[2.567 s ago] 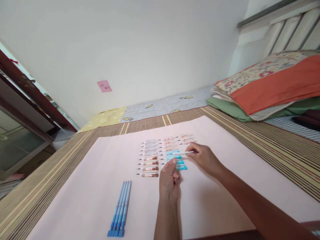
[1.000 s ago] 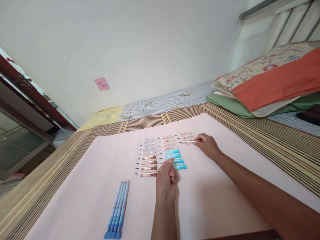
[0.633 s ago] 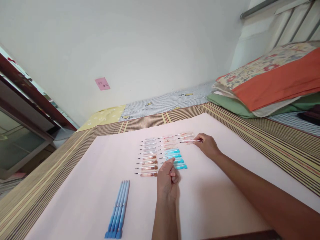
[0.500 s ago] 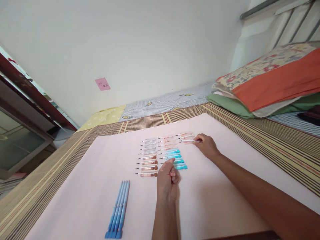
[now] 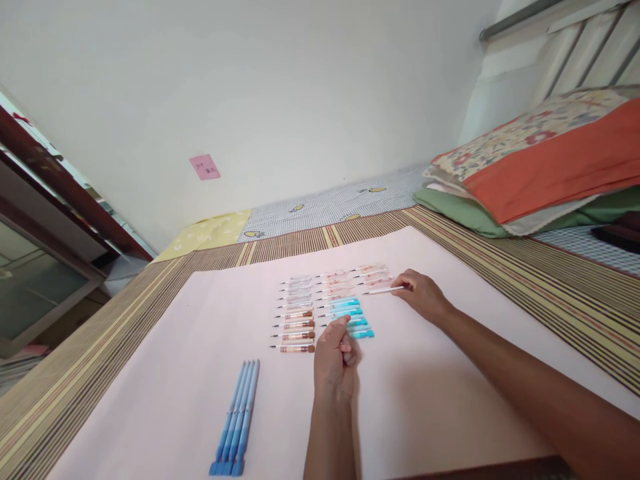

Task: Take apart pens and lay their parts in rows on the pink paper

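Rows of small pens lie side by side on a pale pink sheet (image 5: 165, 373): clear and brown-ended ones (image 5: 296, 324) on the left, teal ones (image 5: 347, 311) and pale pink ones (image 5: 370, 273) on the right. My right hand (image 5: 423, 295) pinches a thin white pen (image 5: 383, 291) by its end, just right of the pink pens and low over the sheet. My left hand (image 5: 335, 363) is curled into a fist in front of the teal pens; whether it holds anything is hidden.
Several long blue pens (image 5: 237, 417) lie bundled near the sheet's front left. The sheet rests on a striped woven mat (image 5: 555, 287). Folded quilts and pillows (image 5: 540, 167) are stacked at the right. A pink note (image 5: 205, 167) sticks to the wall.
My right hand carried the white pen from the teal pens up beside the pink row, then shifted it slightly toward me. My left fist stayed put.
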Demonstrator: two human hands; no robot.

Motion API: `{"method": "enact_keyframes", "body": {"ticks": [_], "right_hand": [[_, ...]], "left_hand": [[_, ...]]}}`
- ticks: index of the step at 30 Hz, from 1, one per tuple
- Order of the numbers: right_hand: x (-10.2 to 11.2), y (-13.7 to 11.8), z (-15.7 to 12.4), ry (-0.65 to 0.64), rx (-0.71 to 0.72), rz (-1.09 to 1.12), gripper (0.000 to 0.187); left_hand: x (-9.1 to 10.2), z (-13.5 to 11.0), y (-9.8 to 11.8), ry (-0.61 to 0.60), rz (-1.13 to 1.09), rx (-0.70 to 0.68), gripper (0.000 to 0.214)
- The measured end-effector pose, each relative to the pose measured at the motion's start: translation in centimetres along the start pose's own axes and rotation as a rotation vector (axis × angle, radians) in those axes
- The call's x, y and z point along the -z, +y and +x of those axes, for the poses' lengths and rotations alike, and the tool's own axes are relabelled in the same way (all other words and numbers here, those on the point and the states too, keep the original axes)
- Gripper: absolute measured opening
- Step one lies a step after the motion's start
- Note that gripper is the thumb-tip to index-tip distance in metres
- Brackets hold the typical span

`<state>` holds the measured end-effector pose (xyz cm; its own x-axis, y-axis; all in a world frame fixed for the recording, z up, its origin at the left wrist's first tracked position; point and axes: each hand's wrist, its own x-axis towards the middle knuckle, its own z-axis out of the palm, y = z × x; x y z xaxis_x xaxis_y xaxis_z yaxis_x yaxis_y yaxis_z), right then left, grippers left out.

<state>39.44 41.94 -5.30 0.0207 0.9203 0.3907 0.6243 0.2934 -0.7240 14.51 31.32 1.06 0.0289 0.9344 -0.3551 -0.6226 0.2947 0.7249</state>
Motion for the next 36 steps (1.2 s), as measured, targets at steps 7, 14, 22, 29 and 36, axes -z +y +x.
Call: {"method": "enact_keyframes", "body": {"ticks": [7, 14, 22, 29, 36], "right_hand": [[-0.1, 0.7, 0.6, 0.007, -0.009, 0.000, 0.014], [0.0, 1.2, 0.1, 0.071, -0.053, -0.047, 0.012], [-0.4, 0.0, 0.2, 0.069, -0.060, -0.108, 0.008], [-0.7, -0.1, 0.2, 0.090, -0.062, -0.144, 0.009], [-1.0, -0.4, 0.3, 0.091, -0.125, -0.175, 0.011]], "left_hand": [[0.0, 0.0, 0.0, 0.009, -0.010, -0.001, 0.058], [0.1, 0.1, 0.0, -0.003, -0.002, 0.011, 0.061], [0.2, 0.1, -0.1, -0.001, 0.002, 0.004, 0.059], [0.2, 0.2, -0.1, -0.001, 0.004, 0.017, 0.062], [0.0, 0.0, 0.0, 0.008, -0.012, 0.006, 0.062]]}}
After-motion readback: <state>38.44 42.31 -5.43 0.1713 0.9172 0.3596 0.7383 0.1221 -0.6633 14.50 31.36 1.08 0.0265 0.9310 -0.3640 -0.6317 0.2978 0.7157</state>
